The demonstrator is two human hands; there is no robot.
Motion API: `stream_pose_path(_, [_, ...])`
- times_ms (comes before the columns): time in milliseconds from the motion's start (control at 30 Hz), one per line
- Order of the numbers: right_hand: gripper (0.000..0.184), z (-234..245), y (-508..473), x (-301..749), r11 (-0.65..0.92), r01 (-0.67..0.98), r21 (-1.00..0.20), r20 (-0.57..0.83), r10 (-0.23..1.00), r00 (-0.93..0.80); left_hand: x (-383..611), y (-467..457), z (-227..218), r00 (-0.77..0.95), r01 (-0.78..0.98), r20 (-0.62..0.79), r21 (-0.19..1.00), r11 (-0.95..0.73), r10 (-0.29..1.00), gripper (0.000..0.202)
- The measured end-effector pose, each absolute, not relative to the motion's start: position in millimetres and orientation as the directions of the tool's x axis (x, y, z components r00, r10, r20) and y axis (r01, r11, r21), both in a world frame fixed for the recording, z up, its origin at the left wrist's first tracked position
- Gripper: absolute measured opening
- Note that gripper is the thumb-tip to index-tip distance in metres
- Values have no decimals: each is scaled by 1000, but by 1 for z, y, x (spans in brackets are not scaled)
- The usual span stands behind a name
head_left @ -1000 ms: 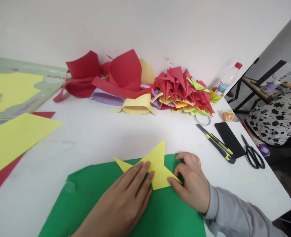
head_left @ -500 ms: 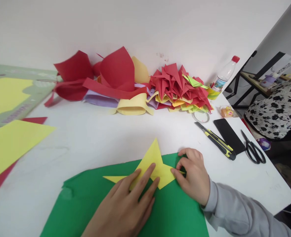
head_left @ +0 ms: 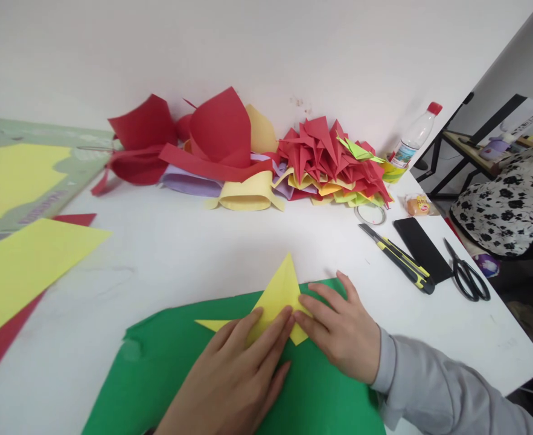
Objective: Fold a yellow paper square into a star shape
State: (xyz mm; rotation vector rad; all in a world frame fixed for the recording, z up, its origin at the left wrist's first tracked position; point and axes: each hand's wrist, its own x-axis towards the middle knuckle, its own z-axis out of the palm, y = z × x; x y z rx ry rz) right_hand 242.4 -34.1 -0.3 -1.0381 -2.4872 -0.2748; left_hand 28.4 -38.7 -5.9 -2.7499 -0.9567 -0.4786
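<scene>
A folded yellow paper shape with several pointed arms lies on a green sheet in front of me. My left hand rests flat over its lower left part, fingers stretched out and pressing it down. From the right, my right hand touches the paper with its fingertips, the fingers spread. The two hands' fingertips nearly meet at the middle of the shape. The right arm of the shape is hidden under my right hand.
Folded red, purple and cream paper pieces line the wall, beside stacked red paper stars. On the right are a bottle, tape roll, utility knife, black flat object and scissors. Yellow sheets lie left.
My right hand has moved left along the paper and its fingers have gone from pinching the right tip to spreading over it. My left hand stays on the shape. The view has shifted slightly.
</scene>
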Motion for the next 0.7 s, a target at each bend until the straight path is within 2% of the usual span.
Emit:
stream_pose_path(367, [23, 7, -33, 241, 704, 709, 43, 440, 624, -646, 28, -33, 5, 732, 621, 418, -85, -779, 538, 39])
stream_pose_path(567, [24, 3, -36, 240, 731, 678, 76, 445, 584, -679, 31, -30, 8, 722, 633, 388, -34, -774, 573, 39])
stream_pose_path(700, [23, 2, -35, 240, 718, 694, 51, 423, 614, -666, 31, -30, 8, 728, 630, 385, -48, -775, 568, 38])
